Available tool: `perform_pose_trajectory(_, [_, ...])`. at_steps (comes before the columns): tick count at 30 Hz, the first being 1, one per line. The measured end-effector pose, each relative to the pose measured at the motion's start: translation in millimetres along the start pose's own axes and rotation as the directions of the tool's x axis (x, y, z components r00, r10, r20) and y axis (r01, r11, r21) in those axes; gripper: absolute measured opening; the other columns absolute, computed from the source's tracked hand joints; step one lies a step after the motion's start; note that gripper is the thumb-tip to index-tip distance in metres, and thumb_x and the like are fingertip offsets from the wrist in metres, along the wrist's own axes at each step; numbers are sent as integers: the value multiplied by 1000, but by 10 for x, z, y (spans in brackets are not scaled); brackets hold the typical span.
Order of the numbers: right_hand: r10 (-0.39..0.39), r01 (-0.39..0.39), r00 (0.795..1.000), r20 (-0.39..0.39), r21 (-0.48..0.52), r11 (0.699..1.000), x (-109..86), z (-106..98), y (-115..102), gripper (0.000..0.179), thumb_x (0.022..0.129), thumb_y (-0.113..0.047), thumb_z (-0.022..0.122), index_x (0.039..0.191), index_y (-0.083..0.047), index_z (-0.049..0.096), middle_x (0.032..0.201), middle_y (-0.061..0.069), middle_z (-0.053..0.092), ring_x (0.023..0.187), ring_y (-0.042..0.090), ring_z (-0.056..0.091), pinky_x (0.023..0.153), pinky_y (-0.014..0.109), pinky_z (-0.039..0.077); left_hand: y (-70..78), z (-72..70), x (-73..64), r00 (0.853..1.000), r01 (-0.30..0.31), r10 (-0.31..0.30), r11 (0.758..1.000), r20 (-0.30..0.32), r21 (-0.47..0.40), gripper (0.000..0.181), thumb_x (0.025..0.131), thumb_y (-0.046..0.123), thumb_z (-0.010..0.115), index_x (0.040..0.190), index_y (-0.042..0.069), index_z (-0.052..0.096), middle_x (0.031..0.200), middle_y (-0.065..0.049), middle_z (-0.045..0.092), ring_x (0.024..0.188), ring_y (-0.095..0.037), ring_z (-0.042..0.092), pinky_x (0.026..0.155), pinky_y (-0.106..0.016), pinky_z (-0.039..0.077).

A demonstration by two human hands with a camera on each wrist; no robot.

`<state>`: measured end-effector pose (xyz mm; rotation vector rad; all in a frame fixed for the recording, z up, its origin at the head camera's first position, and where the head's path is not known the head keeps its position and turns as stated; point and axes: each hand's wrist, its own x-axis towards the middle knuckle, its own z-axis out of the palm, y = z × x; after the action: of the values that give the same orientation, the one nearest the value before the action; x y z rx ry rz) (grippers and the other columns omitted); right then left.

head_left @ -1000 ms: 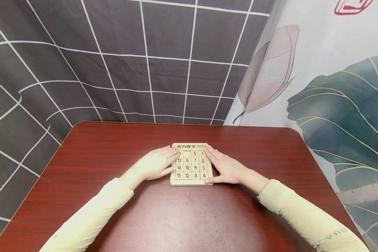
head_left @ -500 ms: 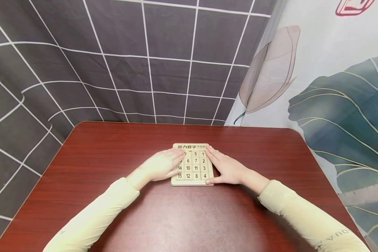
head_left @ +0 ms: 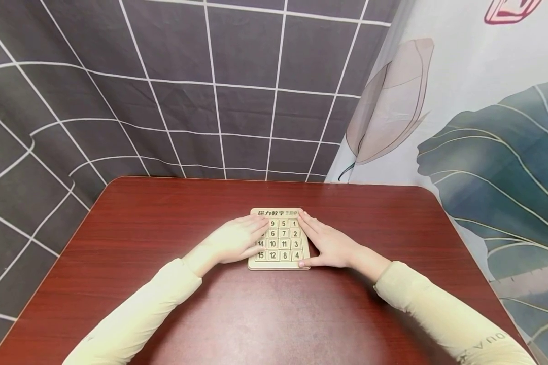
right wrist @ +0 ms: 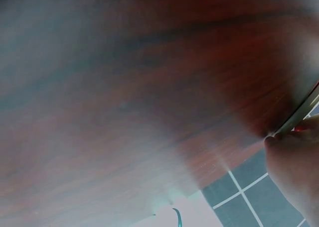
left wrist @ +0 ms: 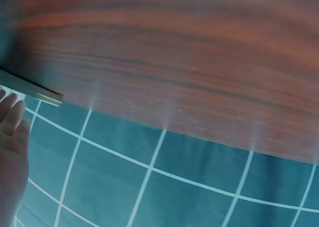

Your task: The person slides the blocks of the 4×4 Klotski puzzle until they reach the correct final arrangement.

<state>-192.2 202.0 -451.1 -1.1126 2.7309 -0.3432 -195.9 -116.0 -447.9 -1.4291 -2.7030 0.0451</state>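
A light wooden number slide puzzle (head_left: pixel 278 265) lies flat on the table, with Chinese lettering along its top strip and rows of numbered tiles. In the head view, the straight fingers of my left hand (head_left: pixel 235 239) lie over its upper left part, at the tile 9 (head_left: pixel 272 223). They hide the top left square and part of the tile below it. My right hand (head_left: pixel 332 246) rests along the right edge, fingertips at the upper right corner and thumb at the lower right. Each wrist view shows only part of its hand at the edge of the board.
The puzzle sits on a dark red wood-grain table (head_left: pixel 255 314). Behind it hangs a dark grey curtain (head_left: pixel 242 106) with white grid lines. To the right is a pale curtain (head_left: pixel 466 203) with a leaf pattern.
My left hand has moved slightly right across the puzzle. The tile 9 has slid one place right, into the top row gap beside the 5. My right hand has stayed in place.
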Motion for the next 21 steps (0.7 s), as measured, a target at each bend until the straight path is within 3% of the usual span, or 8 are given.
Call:
perform_pose_trajectory(10, [-7,7,1000,-1,-5,1000,4,-5,-2,118,90,-64,74,167,6,19,178,21,10,165,37,21,133,53,29,18,-57,-261,997,-15,18,999,-75,42,58,105,38,62,147,-1,60,153,-15,61,146,-26,57,127,-40,43])
perform_pose_trajectory(15, [-7,7,1000,0,-12,1000,9,-9,0,118,90,-64,74,167,6,18,178,21,10,165,37,21,133,53,29,88,-69,-290,996,-52,55,998,-66,44,58,105,39,62,146,-2,61,152,-16,62,144,-30,59,125,-42,45])
perform_pose_trajectory(21, [-11,11,1000,-2,-11,1000,1,-10,-4,117,90,-64,74,167,6,18,178,21,10,165,36,21,133,52,29,72,-22,-280,997,-36,38,998,-62,49,59,105,41,62,147,-1,60,153,-15,62,145,-29,58,126,-41,44])
